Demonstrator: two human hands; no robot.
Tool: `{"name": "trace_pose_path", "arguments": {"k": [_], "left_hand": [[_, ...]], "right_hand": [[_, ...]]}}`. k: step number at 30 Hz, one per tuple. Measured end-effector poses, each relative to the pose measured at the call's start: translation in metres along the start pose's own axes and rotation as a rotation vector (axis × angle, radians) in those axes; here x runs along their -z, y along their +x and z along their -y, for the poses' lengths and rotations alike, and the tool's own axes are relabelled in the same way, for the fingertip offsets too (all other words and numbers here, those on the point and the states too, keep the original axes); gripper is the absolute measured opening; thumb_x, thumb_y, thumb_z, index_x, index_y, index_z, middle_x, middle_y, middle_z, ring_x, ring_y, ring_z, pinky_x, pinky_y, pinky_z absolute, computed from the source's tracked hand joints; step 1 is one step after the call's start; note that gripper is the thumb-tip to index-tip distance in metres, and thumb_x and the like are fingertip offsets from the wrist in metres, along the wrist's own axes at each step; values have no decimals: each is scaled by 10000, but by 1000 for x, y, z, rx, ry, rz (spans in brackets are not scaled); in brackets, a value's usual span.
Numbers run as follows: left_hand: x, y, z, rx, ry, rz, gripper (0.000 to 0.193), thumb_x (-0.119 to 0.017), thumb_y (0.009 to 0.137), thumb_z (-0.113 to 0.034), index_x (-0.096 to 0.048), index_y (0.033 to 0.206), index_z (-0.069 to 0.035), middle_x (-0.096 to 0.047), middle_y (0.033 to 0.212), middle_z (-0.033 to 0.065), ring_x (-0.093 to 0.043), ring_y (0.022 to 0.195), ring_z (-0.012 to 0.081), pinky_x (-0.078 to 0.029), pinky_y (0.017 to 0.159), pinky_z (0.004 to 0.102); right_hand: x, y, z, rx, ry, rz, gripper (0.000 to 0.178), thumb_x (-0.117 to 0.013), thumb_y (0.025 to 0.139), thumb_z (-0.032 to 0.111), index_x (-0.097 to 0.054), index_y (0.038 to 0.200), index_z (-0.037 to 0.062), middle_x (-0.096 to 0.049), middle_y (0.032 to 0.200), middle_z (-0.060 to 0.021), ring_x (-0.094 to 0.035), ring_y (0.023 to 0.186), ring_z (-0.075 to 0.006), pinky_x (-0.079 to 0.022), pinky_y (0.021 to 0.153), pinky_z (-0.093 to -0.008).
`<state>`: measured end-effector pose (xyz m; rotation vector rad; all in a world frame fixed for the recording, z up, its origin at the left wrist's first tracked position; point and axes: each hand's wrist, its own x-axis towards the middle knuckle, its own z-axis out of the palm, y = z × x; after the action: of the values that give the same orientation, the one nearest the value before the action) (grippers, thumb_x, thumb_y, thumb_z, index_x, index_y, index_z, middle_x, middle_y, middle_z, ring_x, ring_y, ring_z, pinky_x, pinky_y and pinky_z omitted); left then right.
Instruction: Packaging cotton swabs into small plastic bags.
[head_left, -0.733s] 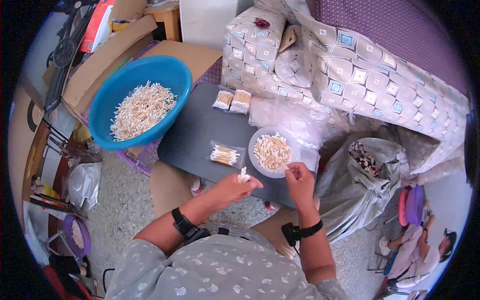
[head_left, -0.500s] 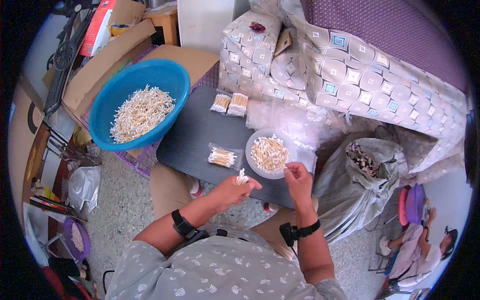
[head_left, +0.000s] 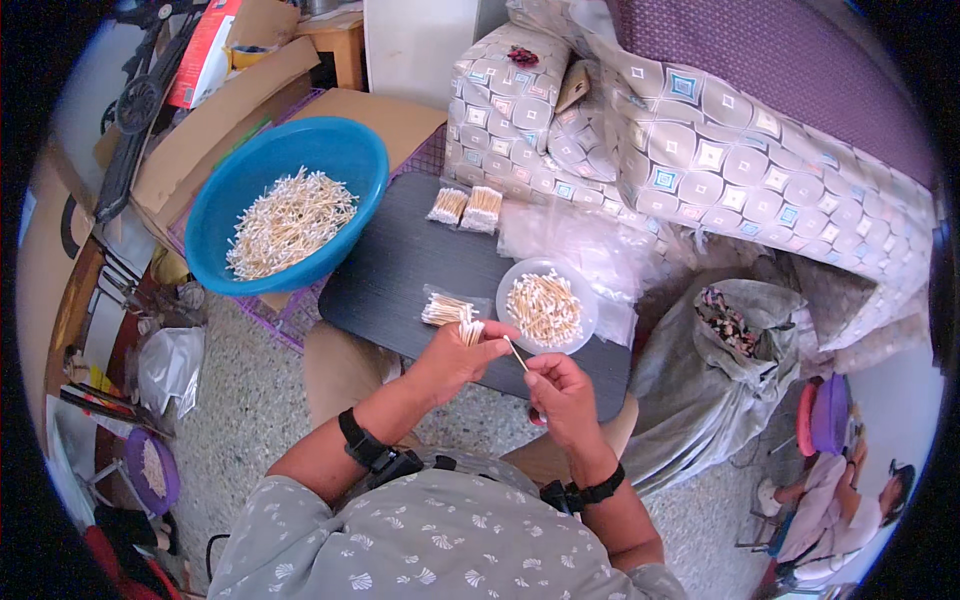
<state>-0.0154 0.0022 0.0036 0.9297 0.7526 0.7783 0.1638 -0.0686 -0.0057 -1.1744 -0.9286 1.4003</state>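
My left hand (head_left: pixel 449 362) is closed round a small bunch of cotton swabs (head_left: pixel 470 331), their white tips poking out above the fingers. In a pinch, my right hand (head_left: pixel 562 392) holds a single cotton swab (head_left: pixel 516 353), its upper end close to the left thumb and fingertips. A white bowl (head_left: pixel 589 330) with loose cotton swabs stands on the dark table just beyond my right hand. Behind my left hand lies a clear bag (head_left: pixel 478 303) with more swabs in it, partly covered by the bunch I hold. Two filled packs (head_left: pixel 466 208) lie together at the table's far edge.
A large blue basin (head_left: pixel 205 245) heaped with swabs stands at the left of the dark table (head_left: pixel 400 255). Empty clear bags (head_left: pixel 570 245) lie behind the bowl. A grey sack (head_left: pixel 690 400) stands at the right, below the covered sofa (head_left: pixel 740 150). Another person (head_left: pixel 830 500) sits far right.
My right hand has come from the bowl's rim toward my left hand, now with a single swab in its fingers. My left hand has moved slightly left and away from me.
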Motion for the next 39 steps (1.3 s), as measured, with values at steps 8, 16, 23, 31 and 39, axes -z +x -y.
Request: {"name": "trace_pose_path", "arguments": {"k": [8,16,23,31,39], "left_hand": [[-2,-5,2,-69,83,-5,154,-630,856,-134,-651,976,-40,-488,628,-72,-360,498,14,-267,430,189],[-4,-10,3,-84,134,-19,148,-642,851,-145,-654,963,-50,-516,649,-75,-373,513,9,-268,439,181],[-3,-9,8,-56,78,-15,154,-651,843,-155,-653,963,-58,-574,720,-46,-384,511,13,-293,441,177],[-10,-12,11,30,317,48,88,-647,849,-150,-622,876,-70,-521,646,-59,-397,504,22,-302,430,194],[-5,-12,19,47,317,155,112,-671,834,-149,-626,884,-60,-542,714,-64,-454,616,15,-357,518,187]], "right_hand": [[-13,-4,8,-20,-115,-6,98,-601,876,132,-597,932,52,-531,663,25,-444,512,-29,-335,414,-177],[-3,-4,1,65,-183,-21,74,-627,857,94,-596,892,36,-569,747,34,-490,638,-29,-404,545,-195],[0,-3,-6,202,-161,-92,109,-651,835,69,-585,918,44,-562,770,34,-490,660,-27,-403,558,-188],[-3,-4,4,242,-42,-27,102,-630,861,91,-591,941,42,-563,790,25,-502,670,-38,-410,567,-194],[-2,-1,-7,344,-220,57,94,-632,859,115,-611,895,30,-546,838,-1,-503,668,-59,-410,583,-205]]}}
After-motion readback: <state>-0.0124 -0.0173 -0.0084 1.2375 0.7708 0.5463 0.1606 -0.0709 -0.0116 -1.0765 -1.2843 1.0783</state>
